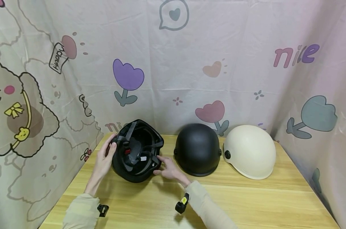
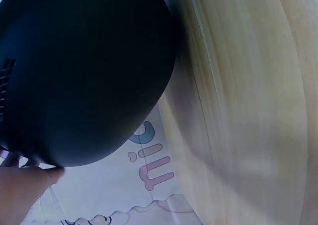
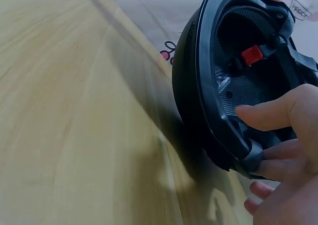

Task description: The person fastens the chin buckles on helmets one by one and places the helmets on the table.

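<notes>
A black helmet [image 1: 137,151] is tipped on its side at the left of the table, its hollow inside facing the head camera. Grey straps, a red buckle [image 3: 252,55] and a small white label [image 1: 143,158] show within it. My left hand [image 1: 105,159] grips its left rim; in the left wrist view the smooth outer shell [image 2: 94,76] hides most of that hand. At the lower right rim is my right hand [image 1: 169,168]. The right wrist view shows its thumb over the inside and its fingers at the edge, holding the rim between them.
To the right stand a second black helmet [image 1: 197,149] and a cream helmet [image 1: 250,151], both with domes up, side by side on the wooden table [image 1: 247,203]. A printed cloth [image 1: 173,63] hangs behind the table and along its sides.
</notes>
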`<state>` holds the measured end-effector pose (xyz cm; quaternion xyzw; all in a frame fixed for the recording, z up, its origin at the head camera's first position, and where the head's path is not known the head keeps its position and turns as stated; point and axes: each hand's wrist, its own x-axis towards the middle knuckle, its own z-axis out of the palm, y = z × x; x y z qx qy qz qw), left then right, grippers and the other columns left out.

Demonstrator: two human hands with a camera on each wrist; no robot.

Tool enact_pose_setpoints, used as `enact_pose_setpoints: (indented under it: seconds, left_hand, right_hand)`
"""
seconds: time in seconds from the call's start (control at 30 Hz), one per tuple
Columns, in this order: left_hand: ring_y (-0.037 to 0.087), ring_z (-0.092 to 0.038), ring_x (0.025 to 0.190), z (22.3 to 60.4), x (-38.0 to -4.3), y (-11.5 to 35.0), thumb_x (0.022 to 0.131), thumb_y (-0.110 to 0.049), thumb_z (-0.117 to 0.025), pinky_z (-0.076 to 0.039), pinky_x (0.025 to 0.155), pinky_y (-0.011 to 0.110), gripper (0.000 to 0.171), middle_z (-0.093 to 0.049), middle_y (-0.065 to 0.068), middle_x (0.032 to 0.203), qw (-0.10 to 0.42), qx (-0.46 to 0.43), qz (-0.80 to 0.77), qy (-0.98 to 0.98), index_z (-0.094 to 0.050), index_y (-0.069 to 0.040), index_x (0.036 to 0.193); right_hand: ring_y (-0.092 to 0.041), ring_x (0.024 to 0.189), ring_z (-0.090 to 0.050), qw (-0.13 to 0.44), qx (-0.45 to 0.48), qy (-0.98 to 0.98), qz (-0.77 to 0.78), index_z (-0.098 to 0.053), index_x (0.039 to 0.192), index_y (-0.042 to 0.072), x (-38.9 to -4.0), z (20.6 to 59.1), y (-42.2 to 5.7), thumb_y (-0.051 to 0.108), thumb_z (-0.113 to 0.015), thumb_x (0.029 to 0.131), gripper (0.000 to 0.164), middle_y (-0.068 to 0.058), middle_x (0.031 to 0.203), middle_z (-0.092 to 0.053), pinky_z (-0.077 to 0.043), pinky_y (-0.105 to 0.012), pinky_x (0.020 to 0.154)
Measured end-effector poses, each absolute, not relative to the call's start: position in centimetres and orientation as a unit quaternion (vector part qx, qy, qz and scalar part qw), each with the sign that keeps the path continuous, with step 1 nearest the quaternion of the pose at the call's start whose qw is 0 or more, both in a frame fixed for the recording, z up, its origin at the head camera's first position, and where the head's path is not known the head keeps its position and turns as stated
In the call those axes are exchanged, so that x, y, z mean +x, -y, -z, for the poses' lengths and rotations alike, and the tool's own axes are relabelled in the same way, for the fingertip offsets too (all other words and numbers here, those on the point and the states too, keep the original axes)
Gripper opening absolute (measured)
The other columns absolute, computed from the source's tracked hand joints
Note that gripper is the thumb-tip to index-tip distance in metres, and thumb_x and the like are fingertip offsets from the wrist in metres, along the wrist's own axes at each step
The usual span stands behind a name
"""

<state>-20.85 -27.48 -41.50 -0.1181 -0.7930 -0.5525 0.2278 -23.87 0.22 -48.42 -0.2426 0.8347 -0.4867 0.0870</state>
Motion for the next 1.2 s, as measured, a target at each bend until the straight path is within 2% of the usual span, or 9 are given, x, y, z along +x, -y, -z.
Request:
enact_pose_setpoints:
  seconds: [0.23, 0.37, 0.47, 0.57, 0.6, 0.7, 0.83, 0.97, 1.2]
  left_hand:
    - [-0.016, -0.037, 0.136, 41.3, -20.8, 27.3, 0.107, -0.014, -0.047, -0.033, 0.103, 0.000, 0.047, -0.039, 0.022, 0.158, 0.209, -0.124, 0.560, 0.792, -0.041, -0.004, 0.153]
    - [-0.017, -0.038, 0.131, 41.0, -20.5, 27.0, 0.107, -0.016, -0.049, -0.033, 0.101, -0.001, 0.047, -0.044, 0.018, 0.154, 0.203, -0.119, 0.541, 0.807, -0.043, -0.010, 0.153]
    - [-0.012, -0.047, 0.110, 40.8, -20.3, 26.8, 0.106, -0.017, -0.051, -0.037, 0.089, 0.003, 0.047, -0.049, 0.013, 0.147, 0.208, -0.114, 0.523, 0.819, -0.045, -0.013, 0.152]
    - [-0.013, -0.046, 0.108, 40.7, -20.2, 26.7, 0.106, -0.016, -0.052, -0.037, 0.087, 0.002, 0.046, -0.048, 0.012, 0.148, 0.208, -0.116, 0.518, 0.821, -0.045, -0.013, 0.152]
    - [-0.013, -0.046, 0.110, 40.7, -20.2, 26.7, 0.106, -0.015, -0.052, -0.038, 0.087, 0.001, 0.046, -0.048, 0.013, 0.149, 0.207, -0.118, 0.520, 0.820, -0.046, -0.012, 0.151]
    - [-0.010, -0.037, 0.135, 40.8, -20.3, 26.6, 0.105, -0.014, -0.053, -0.035, 0.100, 0.000, 0.045, -0.041, 0.015, 0.157, 0.198, -0.127, 0.531, 0.814, -0.047, -0.009, 0.149]
    - [0.010, -0.030, 0.149, 40.8, -20.5, 26.5, 0.104, -0.014, -0.055, -0.031, 0.104, 0.000, 0.042, -0.035, 0.016, 0.161, 0.190, -0.134, 0.529, 0.816, -0.049, -0.006, 0.145]
    - [0.022, -0.026, 0.152, 40.7, -20.6, 26.4, 0.104, -0.017, -0.056, -0.027, 0.106, 0.000, 0.042, -0.034, 0.015, 0.162, 0.183, -0.134, 0.523, 0.822, -0.048, -0.006, 0.144]
    - [0.027, -0.026, 0.152, 40.8, -20.5, 26.5, 0.104, -0.020, -0.056, -0.021, 0.108, 0.004, 0.043, -0.037, 0.010, 0.162, 0.187, -0.120, 0.504, 0.834, -0.048, -0.011, 0.145]
  right_hand:
    - [-0.033, 0.128, -0.041, 0.126, -0.210, -0.848, 0.470, -0.039, 0.155, 0.008, -23.4, 48.5, -0.2, 0.025, -0.075, 0.089, 0.078, -0.024, 0.142, -0.042, -0.038, -0.056, 0.113]
    - [-0.035, 0.134, -0.038, 0.144, -0.207, -0.832, 0.494, -0.038, 0.155, 0.008, -23.5, 48.7, -0.4, 0.024, -0.075, 0.089, 0.078, -0.024, 0.148, -0.039, -0.034, -0.058, 0.115]
    - [-0.037, 0.143, -0.033, 0.158, -0.208, -0.816, 0.515, -0.038, 0.155, 0.006, -23.6, 48.9, -0.5, 0.022, -0.074, 0.090, 0.076, -0.023, 0.156, -0.037, -0.031, -0.058, 0.119]
    - [-0.039, 0.148, -0.032, 0.169, -0.212, -0.800, 0.535, -0.037, 0.155, 0.004, -23.6, 49.0, -0.5, 0.021, -0.073, 0.091, 0.075, -0.020, 0.161, -0.035, -0.030, -0.057, 0.121]
    - [-0.040, 0.148, -0.033, 0.172, -0.213, -0.796, 0.540, -0.036, 0.155, 0.003, -23.6, 49.0, -0.5, 0.020, -0.073, 0.092, 0.075, -0.020, 0.161, -0.035, -0.030, -0.057, 0.121]
    - [-0.040, 0.147, -0.037, 0.175, -0.213, -0.790, 0.547, -0.036, 0.154, 0.001, -23.5, 48.9, -0.4, 0.019, -0.072, 0.092, 0.074, -0.020, 0.159, -0.039, -0.031, -0.057, 0.120]
    - [-0.040, 0.145, -0.040, 0.176, -0.204, -0.793, 0.547, -0.036, 0.153, -0.001, -23.4, 48.7, -0.3, 0.019, -0.073, 0.091, 0.075, -0.022, 0.156, -0.043, -0.033, -0.057, 0.119]
    - [-0.042, 0.147, -0.037, 0.178, -0.194, -0.786, 0.560, -0.034, 0.153, -0.004, -23.3, 48.5, -0.3, 0.016, -0.072, 0.091, 0.075, -0.024, 0.158, -0.039, -0.030, -0.057, 0.121]
    - [-0.040, 0.150, -0.032, 0.180, -0.209, -0.774, 0.570, -0.033, 0.153, -0.005, -23.4, 48.7, -0.4, 0.015, -0.070, 0.093, 0.074, -0.022, 0.161, -0.034, -0.026, -0.053, 0.124]
